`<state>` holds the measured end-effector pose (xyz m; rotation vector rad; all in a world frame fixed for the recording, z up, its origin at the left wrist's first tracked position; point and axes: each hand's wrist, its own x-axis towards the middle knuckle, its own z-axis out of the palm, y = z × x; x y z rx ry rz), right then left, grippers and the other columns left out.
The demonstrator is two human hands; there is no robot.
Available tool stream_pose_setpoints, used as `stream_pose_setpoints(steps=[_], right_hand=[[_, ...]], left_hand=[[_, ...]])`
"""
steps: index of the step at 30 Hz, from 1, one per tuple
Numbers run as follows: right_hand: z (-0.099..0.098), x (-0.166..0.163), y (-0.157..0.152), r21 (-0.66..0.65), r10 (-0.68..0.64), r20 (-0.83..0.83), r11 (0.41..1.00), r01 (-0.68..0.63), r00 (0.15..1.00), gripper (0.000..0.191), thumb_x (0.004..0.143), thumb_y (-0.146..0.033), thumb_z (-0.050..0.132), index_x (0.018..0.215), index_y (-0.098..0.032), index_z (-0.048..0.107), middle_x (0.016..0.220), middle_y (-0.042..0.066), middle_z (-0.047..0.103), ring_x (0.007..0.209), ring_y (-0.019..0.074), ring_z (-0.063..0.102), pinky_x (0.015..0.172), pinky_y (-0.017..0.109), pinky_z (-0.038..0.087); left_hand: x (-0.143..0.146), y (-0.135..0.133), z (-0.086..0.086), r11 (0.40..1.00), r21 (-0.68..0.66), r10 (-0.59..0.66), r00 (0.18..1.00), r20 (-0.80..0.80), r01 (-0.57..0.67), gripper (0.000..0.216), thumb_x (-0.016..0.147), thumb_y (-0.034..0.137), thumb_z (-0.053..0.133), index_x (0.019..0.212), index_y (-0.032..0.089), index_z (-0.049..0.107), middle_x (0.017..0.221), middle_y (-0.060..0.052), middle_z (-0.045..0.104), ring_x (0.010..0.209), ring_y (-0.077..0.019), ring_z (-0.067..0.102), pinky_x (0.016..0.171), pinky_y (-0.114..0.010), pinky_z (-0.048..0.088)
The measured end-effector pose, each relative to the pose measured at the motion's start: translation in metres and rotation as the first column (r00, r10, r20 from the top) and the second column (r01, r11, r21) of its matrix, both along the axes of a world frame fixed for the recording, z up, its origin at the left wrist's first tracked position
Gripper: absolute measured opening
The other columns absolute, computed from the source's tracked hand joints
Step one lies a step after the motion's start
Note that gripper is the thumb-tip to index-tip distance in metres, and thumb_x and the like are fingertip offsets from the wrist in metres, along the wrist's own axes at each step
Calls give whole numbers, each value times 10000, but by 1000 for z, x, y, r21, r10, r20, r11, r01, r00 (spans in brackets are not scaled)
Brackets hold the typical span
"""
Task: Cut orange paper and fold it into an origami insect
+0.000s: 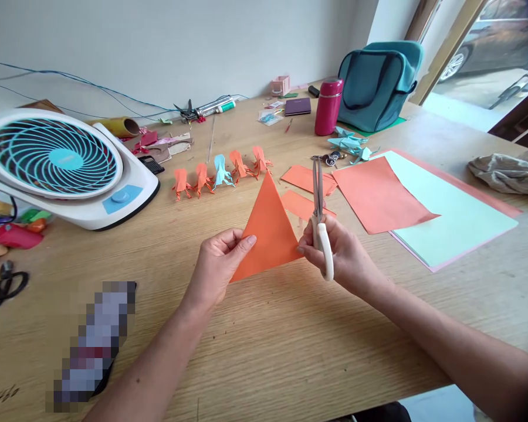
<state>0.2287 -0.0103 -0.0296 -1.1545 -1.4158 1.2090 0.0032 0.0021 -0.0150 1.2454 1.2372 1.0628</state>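
Between my hands an orange paper triangle [268, 234] is held up above the table, one point upward. My left hand [215, 261] pinches its left edge, thumb on the front face. With its fingertips my right hand [334, 246] grips the lower right corner, and the same hand also holds white-handled scissors [320, 217]. The scissor blades point up and lie close together, beside the triangle. Just behind the triangle lie orange paper pieces [305, 202], partly hidden by it and the scissors. Folded paper figures [222, 171], several orange and one light blue, stand in a row farther back.
A white fan [66, 164] stands at left, with black scissors [5, 287] and a pixelated object [97, 343] nearer me. Right of my hands lie an orange sheet [378, 196] and a pale green sheet [462, 228]. A pink bottle [328, 108] and teal bag [374, 88] stand behind.
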Motion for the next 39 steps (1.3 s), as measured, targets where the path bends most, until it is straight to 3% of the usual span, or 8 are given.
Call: stream_pose_setpoints(steps=[5,10,17,21,27,32,35,39], right_hand=[[2,1,-2,88,-70,118,994,60,991,203,832,-286,674,875,-234,482,829,-4,617,734,145,540,685,309,442],[2,1,0,97,-99,196,992,81,976,200,817,-287,682,852,-228,494,846,11,613,732,150,550,658,306,440],[1,1,-3,152,-63,199,988,33,978,187,843,-276,667,849,-229,486,837,1,588,739,146,537,698,321,451],[1,0,-5,154,-51,219,988,17,974,196,842,-281,672,845,-230,483,847,10,610,762,157,551,703,326,450],[5,3,-2,84,-40,78,996,34,996,217,845,-329,679,899,-241,488,810,-6,605,718,152,539,665,313,433],[6,7,-1,-11,132,41,991,-132,990,375,849,-558,658,976,-235,517,856,27,626,767,179,557,683,324,449],[8,7,-2,-113,306,10,946,-303,952,513,877,-712,504,1002,-216,538,810,39,616,730,179,536,682,335,463],[12,4,-4,-177,443,26,884,-432,896,587,846,-764,498,991,-200,569,806,47,606,716,178,536,649,319,459]], left_hand=[[4,-2,5,974,-181,-125,990,61,134,301,715,410,835,859,161,744,848,-25,754,788,-185,678,745,-296,535],[4,-3,7,978,-181,-100,994,43,106,286,723,403,835,873,168,770,852,-24,775,787,-195,698,731,-294,543],[0,-5,6,925,-266,-245,961,129,271,308,755,358,825,981,154,775,1036,-81,780,959,-241,713,866,-329,546],[1,-6,4,925,-288,-230,969,89,246,326,731,373,843,954,144,782,972,-88,784,901,-242,719,833,-340,561],[-1,-6,16,947,-262,-162,981,105,184,283,760,371,824,915,139,771,870,-84,783,794,-213,725,706,-283,550],[-9,-4,30,967,-221,-99,984,146,130,293,760,370,824,935,143,760,902,-88,781,792,-226,737,699,-298,558],[-14,-3,37,974,-207,-62,984,164,96,285,753,359,831,924,142,761,886,-85,779,776,-213,734,676,-277,556],[-18,-3,45,976,-196,-62,983,172,96,274,768,349,820,937,141,762,877,-93,781,774,-206,729,627,-248,542]])
